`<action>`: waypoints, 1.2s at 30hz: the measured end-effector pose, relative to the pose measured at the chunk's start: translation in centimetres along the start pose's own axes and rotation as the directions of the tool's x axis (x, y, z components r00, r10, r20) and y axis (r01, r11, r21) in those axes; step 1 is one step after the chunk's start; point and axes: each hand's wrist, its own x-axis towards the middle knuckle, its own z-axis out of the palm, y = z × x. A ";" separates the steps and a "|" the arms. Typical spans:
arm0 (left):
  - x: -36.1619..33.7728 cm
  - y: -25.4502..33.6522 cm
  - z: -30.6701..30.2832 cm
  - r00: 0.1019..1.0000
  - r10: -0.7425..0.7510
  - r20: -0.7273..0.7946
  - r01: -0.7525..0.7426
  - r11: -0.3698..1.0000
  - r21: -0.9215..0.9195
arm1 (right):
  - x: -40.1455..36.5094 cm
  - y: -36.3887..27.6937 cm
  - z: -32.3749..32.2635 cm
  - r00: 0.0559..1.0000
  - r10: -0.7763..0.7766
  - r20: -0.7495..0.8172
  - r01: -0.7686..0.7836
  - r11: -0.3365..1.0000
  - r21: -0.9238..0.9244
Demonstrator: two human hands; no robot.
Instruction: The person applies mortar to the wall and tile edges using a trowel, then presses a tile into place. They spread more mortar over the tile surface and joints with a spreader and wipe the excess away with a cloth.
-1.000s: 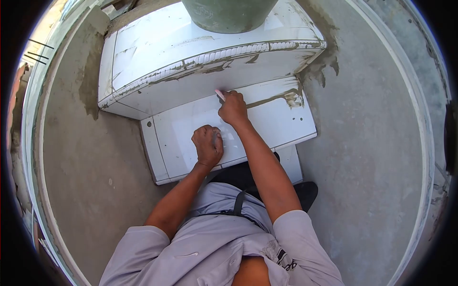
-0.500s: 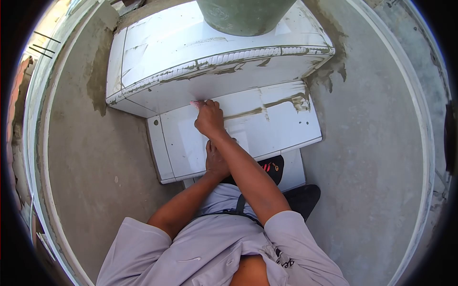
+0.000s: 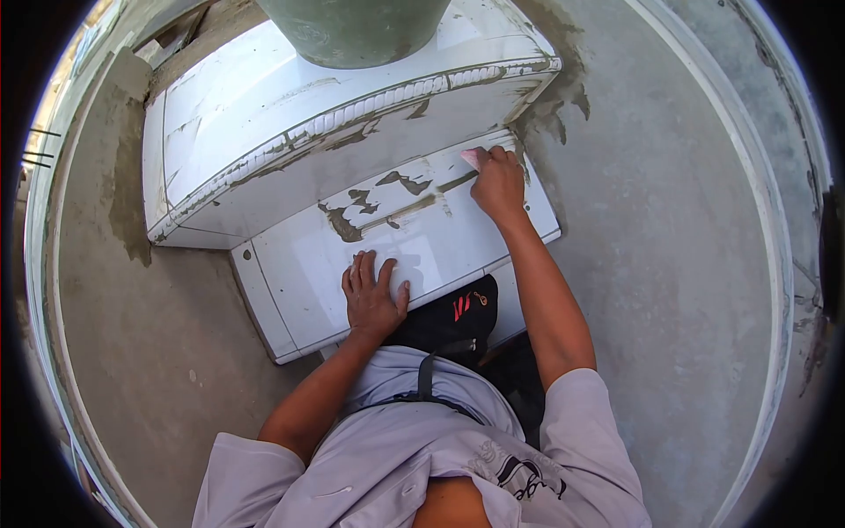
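My right hand (image 3: 499, 187) is closed around a small pink piece (image 3: 472, 158), mostly hidden by the fingers, pressed on the right end of the white tiled step (image 3: 308, 282). Just left of it, a streak of wet grey grout (image 3: 400, 216) runs along the step, with thicker smears towards the middle. My left hand (image 3: 373, 295) lies flat near the step's front edge, fingers spread, holding nothing.
On the higher tiled step (image 3: 229, 114), whose front edge is ridged and smeared grey, stands a green bucket (image 3: 361, 31). Grey plastered walls (image 3: 651, 264) rise on both sides. A black shoe or cap-like item with red marks (image 3: 458, 317) is below the lower step.
My right hand has moved from the step's middle to its right end with the pink piece. Grey smears now show where it was. My left hand, partly covered before, is uncovered. The view has turned.
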 end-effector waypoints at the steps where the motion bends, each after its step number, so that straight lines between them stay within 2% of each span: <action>1: 0.1 0.0 0.0 1.000 0.005 -0.005 -0.005 1.000 0.007 | 0.7 1.8 0.0 1.000 -0.002 0.015 0.005 0.983 -0.181; 4: 0.1 0.0 0.1 1.000 0.011 -0.007 -0.011 1.000 0.009 | 3.1 4.9 1.0 0.999 -0.049 -0.014 0.041 0.937 -0.346; 11: 0.5 0.2 0.0 1.000 -0.003 -0.001 0.003 1.000 0.015 | 5.4 5.9 4.4 0.998 0.039 -0.054 -0.056 0.932 -0.358; 14: 0.5 0.2 0.0 1.000 0.012 -0.008 -0.012 1.000 0.021 | 5.6 6.0 4.9 0.998 0.054 0.014 -0.046 0.930 -0.364; 16: 0.4 0.2 0.0 1.000 0.018 -0.017 -0.017 1.000 0.022 | 6.2 5.5 4.1 0.989 0.093 0.116 -0.041 0.921 -0.388; 23: 0.5 0.2 0.0 0.999 0.016 -0.042 -0.015 1.000 0.015 | 5.9 5.6 0.9 0.912 0.197 0.359 -0.037 0.913 -0.407; 30: 0.4 0.0 0.0 1.000 0.021 -0.023 -0.021 1.000 0.008 | -8.0 10.3 -1.7 0.956 0.158 0.248 -0.022 0.879 -0.476; 31: 0.3 0.0 0.0 1.000 0.022 -0.017 -0.022 1.000 0.005 | -8.9 10.5 -2.2 0.966 0.141 0.219 -0.019 0.876 -0.481; 34: 0.2 0.0 0.1 1.000 0.024 -0.019 -0.023 1.000 0.009 | -7.7 9.3 -5.1 0.916 0.264 0.301 -0.109 0.888 -0.448; 36: 0.2 0.0 0.2 0.999 0.023 -0.023 -0.023 1.000 0.006 | -5.9 9.0 -4.7 0.969 0.137 0.205 -0.049 0.923 -0.383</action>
